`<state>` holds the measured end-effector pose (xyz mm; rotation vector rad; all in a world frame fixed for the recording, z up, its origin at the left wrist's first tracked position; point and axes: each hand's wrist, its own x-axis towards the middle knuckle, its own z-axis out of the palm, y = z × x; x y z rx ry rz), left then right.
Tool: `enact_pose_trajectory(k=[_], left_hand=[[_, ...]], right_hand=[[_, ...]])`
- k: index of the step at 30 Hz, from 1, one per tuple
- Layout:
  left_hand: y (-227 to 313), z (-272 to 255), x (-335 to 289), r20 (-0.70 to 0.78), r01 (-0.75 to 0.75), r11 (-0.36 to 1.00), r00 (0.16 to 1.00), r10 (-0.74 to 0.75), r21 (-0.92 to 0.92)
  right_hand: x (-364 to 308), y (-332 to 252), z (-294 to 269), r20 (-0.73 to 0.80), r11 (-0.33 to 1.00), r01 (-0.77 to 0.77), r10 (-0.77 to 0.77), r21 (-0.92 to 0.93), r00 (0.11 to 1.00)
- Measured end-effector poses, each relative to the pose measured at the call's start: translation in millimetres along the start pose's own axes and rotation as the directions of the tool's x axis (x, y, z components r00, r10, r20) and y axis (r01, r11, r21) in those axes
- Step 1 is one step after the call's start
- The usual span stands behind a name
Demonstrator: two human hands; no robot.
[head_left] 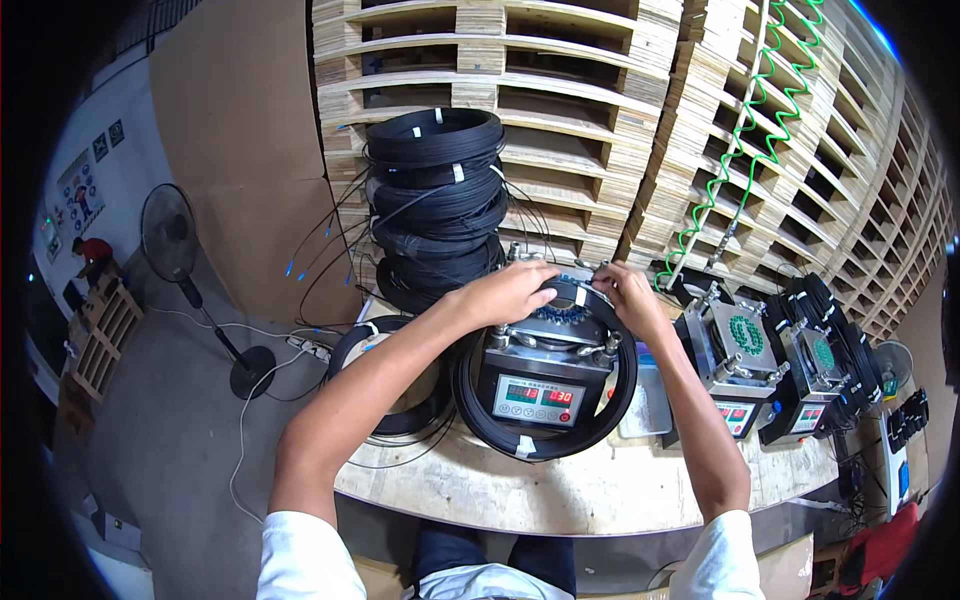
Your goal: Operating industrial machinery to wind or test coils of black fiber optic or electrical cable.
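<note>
A coil of black cable (588, 440), bound with white tape, is propped in front of a metal machine (540, 398) with a lit red and green display. My left hand (515, 292) is closed on the coil's upper part, fingers bent over it. Close to the coil's upper right, my right hand (628, 292) has its fingertips pinched together; whatever is between them is too small to make out. Behind the coil, the machine's top carries a ring of blue pieces (560, 312), partly covered by my left hand.
Stacked black coils (435, 200) with blue-tipped ends rise at the back left. Another coil (405, 420) lies beside my left forearm. Two similar machines (745, 335) (822, 352) with green rings stand right. Wooden pallets (560, 95) back the table (480, 490). A fan (170, 232) stands left.
</note>
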<state>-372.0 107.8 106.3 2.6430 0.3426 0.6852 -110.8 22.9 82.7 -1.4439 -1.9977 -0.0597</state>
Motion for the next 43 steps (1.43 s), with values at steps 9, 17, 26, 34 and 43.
enact_pose_trajectory(k=[9,17,26,34,43], left_hand=[[1.7,-0.9,-5.0,0.122,0.074,0.981,0.988,-0.097,0.181],[7.9,14.4,-16.8,-0.024,0.234,0.954,0.972,-0.234,0.185],[14.3,5.1,-10.1,-0.100,0.209,0.943,0.977,-0.189,0.258],[54.8,-61.7,16.6,-0.133,0.168,0.893,0.983,-0.123,0.417],[86.3,-18.1,-85.9,0.139,0.176,0.958,0.968,-0.210,0.226]], right_hand=[[7.4,-25.6,-10.0,0.133,0.987,0.115,-0.100,-0.114,0.986],[-13.4,-81.5,13.1,0.055,0.936,-0.218,0.242,-0.278,0.969],[-7.3,-68.2,0.8,0.028,0.978,-0.143,0.149,-0.154,0.988],[32.4,-88.0,-65.5,0.027,0.986,-0.027,0.031,-0.162,0.999],[-61.1,-127.6,-24.1,0.211,0.984,0.088,-0.054,-0.153,0.976]])
